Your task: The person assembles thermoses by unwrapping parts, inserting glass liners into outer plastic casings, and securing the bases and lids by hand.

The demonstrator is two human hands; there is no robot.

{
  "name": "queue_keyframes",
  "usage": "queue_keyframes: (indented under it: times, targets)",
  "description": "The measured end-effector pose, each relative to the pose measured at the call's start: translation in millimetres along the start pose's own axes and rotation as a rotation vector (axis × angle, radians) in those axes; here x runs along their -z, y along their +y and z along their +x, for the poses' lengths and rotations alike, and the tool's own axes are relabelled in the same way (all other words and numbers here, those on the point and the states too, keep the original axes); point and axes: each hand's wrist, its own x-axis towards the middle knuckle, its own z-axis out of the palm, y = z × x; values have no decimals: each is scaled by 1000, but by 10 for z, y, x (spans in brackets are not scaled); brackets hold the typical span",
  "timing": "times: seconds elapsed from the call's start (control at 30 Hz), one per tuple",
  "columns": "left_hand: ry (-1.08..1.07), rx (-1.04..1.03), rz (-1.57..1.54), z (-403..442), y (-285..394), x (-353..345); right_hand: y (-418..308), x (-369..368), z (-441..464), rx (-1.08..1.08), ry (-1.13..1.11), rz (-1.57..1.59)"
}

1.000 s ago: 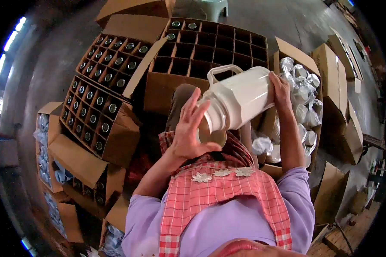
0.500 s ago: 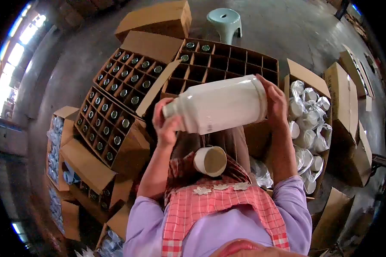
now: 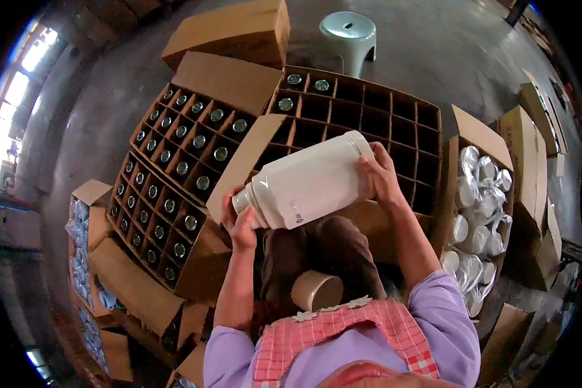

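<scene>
A cream thermos flask (image 3: 313, 181) lies tilted across the air above my lap, its wide base end up to the right and small dark print on its side. My left hand (image 3: 240, 223) is wrapped round the narrow neck end. My right hand (image 3: 380, 174) grips the wide base end, fingers curled over the rim. On my lap, between the thighs, a cream cup (image 3: 317, 291) lies on its side, touched by neither hand. Behind the flask stands a divided carton (image 3: 368, 90) with a few silver-topped glass pieces at its far left corner.
To the left, two divided cartons (image 3: 181, 150) hold rows of silver-topped glass pieces. At the right, a carton (image 3: 478, 123) holds plastic-wrapped white cups (image 3: 478, 236). A pale stool (image 3: 348, 29) stands beyond, beside a closed carton (image 3: 229, 32). Raised flaps (image 3: 246, 168) stick up near my left hand.
The flask has come slightly lower, its base end tipping further up and its printed side turning more toward me. Both hands kept hold of it. The cup's opening now faces more downward.
</scene>
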Motion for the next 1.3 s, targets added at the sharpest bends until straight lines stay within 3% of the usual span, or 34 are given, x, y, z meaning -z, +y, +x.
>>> queue_keyframes:
  times: [0.1,0.13,0.17,0.27,0.37,0.5,0.57,0.63,0.67,0.7,0.77,0.83,0.87,0.93,0.97,1.0,1.1,1.17,1.3]
  targets:
    - [175,246,-103,261,-284,221,170,-47,275,89,-79,195]
    - [151,342,-223,323,-352,378,195,-83,374,122,50,244]
    - [190,345,-237,375,-411,474,228,-65,472,92,18,326]
    - [279,369,-206,454,-539,629,490,-239,669,-15,-22,15]
    - [240,373,-188,428,-542,689,630,-253,953,61,168,129]
    - [276,257,-206,409,-410,860,721,-57,1142,177,154,130]
    - [274,142,129,347,-421,1106,722,50,1193,123,214,390]
    - [261,99,101,326,-400,1269,808,230,1233,150,279,59]
    - [251,114,-94,353,-322,1279,902,264,1255,226,283,-152]
    - [247,132,-287,381,-245,1290,1009,263,1281,305,166,-387]
    - [268,160,-372,358,-217,1339,1257,150,1295,331,-100,-1212]
    - [289,177,-363,315,-220,1381,1445,-57,1340,380,-487,-1383]
    - [299,181,-360,278,-220,1400,1223,-269,1399,257,-480,-1476]
    - [317,198,-353,214,-227,1432,1158,-356,1783,193,-294,-1085]
    - [326,203,-354,193,-234,1447,1105,-595,2213,481,-138,-1081]
    - [329,206,-354,177,-240,1469,1097,-779,2452,441,-84,-1016]
    - [333,219,-351,155,-221,1534,1629,-1098,3229,470,-138,-1223]
    - [330,228,-342,161,-202,1558,2119,-1250,3545,468,-108,-1571]
    - [333,225,-342,130,-130,1603,2062,-1316,3657,225,-286,-1640]
